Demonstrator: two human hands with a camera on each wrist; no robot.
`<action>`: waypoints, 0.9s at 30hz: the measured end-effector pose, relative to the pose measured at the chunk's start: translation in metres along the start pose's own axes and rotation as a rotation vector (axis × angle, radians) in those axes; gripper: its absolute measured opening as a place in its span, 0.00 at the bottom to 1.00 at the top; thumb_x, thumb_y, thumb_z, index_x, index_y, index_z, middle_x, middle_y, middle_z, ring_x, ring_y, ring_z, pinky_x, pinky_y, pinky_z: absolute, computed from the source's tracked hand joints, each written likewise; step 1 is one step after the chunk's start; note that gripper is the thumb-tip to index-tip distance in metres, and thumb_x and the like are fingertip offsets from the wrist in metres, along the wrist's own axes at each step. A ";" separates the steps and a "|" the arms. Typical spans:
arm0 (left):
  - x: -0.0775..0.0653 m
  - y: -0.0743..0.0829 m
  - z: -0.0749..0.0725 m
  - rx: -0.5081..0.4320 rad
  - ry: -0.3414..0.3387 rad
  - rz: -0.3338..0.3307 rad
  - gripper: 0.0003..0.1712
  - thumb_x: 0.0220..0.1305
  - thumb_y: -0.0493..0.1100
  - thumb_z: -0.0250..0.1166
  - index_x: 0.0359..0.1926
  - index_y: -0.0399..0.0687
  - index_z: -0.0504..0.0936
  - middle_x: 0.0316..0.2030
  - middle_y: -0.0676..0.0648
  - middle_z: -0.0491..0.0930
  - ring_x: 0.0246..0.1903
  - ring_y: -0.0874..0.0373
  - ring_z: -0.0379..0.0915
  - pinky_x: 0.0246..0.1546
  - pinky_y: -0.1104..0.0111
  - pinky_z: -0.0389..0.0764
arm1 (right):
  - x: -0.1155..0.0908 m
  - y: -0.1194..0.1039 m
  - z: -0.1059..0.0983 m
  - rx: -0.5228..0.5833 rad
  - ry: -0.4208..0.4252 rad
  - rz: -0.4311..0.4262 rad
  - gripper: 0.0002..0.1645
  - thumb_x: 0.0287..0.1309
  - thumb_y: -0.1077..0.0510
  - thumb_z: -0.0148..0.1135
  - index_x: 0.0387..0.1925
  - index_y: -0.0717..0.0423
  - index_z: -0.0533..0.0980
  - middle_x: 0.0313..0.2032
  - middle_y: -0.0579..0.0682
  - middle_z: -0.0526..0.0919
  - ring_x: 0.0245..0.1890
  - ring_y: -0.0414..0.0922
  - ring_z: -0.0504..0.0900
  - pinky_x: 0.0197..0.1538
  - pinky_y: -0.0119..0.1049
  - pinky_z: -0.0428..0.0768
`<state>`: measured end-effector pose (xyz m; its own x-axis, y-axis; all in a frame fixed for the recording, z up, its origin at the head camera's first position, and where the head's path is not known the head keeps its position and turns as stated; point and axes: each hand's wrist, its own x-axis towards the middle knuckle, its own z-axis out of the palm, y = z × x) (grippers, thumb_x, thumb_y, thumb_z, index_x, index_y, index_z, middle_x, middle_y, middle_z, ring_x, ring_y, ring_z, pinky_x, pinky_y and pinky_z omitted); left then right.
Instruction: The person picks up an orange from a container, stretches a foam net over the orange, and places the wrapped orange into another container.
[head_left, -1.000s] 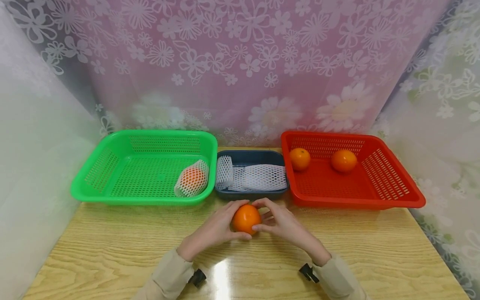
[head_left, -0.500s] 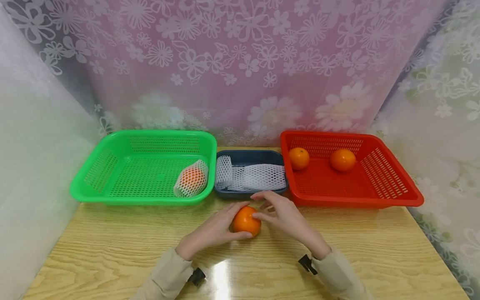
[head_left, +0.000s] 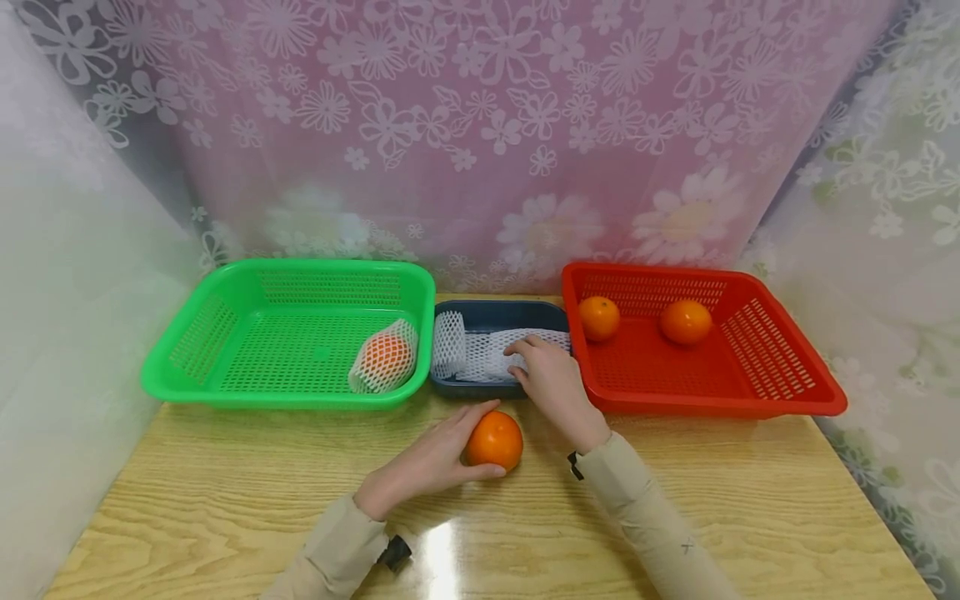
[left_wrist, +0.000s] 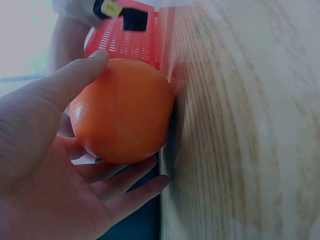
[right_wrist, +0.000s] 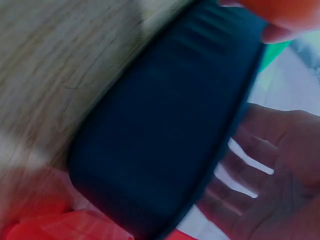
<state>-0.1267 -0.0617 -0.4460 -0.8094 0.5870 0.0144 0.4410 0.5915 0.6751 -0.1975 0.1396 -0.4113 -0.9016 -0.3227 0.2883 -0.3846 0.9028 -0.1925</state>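
On the table in front of the dark blue tray (head_left: 501, 392), my left hand (head_left: 431, 458) holds an orange (head_left: 495, 442). In the left wrist view its thumb lies over one side of the orange (left_wrist: 125, 110), with fingers round the other. My right hand (head_left: 551, 379) reaches over the tray's front rim, above white foam net sleeves (head_left: 480, 354). Its fingers (right_wrist: 260, 150) look loosely extended, with nothing seen between them; the right wrist view shows them past the rim, tips hidden. Whether they touch a sleeve I cannot tell.
Left of the tray stands a green basket (head_left: 285, 400) with one net-wrapped orange (head_left: 385, 357). A red basket (head_left: 712, 404) on the right contains two bare oranges, one near its left wall (head_left: 581, 367). A floral curtain (head_left: 487, 167) hangs behind.
My right hand has left the orange and moved forward over the tray and its foam net sleeves. My left hand stays on the orange in nearly the same place.
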 end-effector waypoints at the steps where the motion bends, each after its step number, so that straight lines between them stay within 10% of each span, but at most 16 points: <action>1: 0.000 0.000 0.000 0.000 0.001 0.000 0.49 0.63 0.60 0.70 0.77 0.50 0.58 0.72 0.40 0.65 0.65 0.43 0.69 0.64 0.46 0.73 | 0.004 0.000 0.002 -0.012 -0.030 0.020 0.16 0.56 0.56 0.76 0.46 0.54 0.85 0.45 0.54 0.86 0.42 0.54 0.84 0.46 0.47 0.86; 13: -0.001 0.001 -0.002 0.002 0.002 0.005 0.50 0.62 0.60 0.72 0.77 0.52 0.59 0.70 0.41 0.66 0.64 0.46 0.71 0.62 0.48 0.74 | 0.027 0.010 0.015 -0.033 -0.207 0.141 0.19 0.53 0.55 0.78 0.46 0.54 0.86 0.48 0.58 0.85 0.42 0.54 0.82 0.47 0.48 0.85; 27: 0.000 0.001 -0.008 -0.037 0.019 0.020 0.48 0.63 0.62 0.70 0.77 0.51 0.60 0.68 0.45 0.68 0.62 0.51 0.70 0.62 0.52 0.75 | 0.018 -0.005 -0.017 0.114 0.236 0.092 0.14 0.63 0.56 0.70 0.48 0.55 0.83 0.43 0.55 0.88 0.31 0.53 0.84 0.38 0.45 0.86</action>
<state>-0.1288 -0.0654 -0.4393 -0.8080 0.5877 0.0416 0.4426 0.5589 0.7012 -0.2088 0.1340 -0.3890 -0.8679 -0.1536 0.4723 -0.3349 0.8832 -0.3283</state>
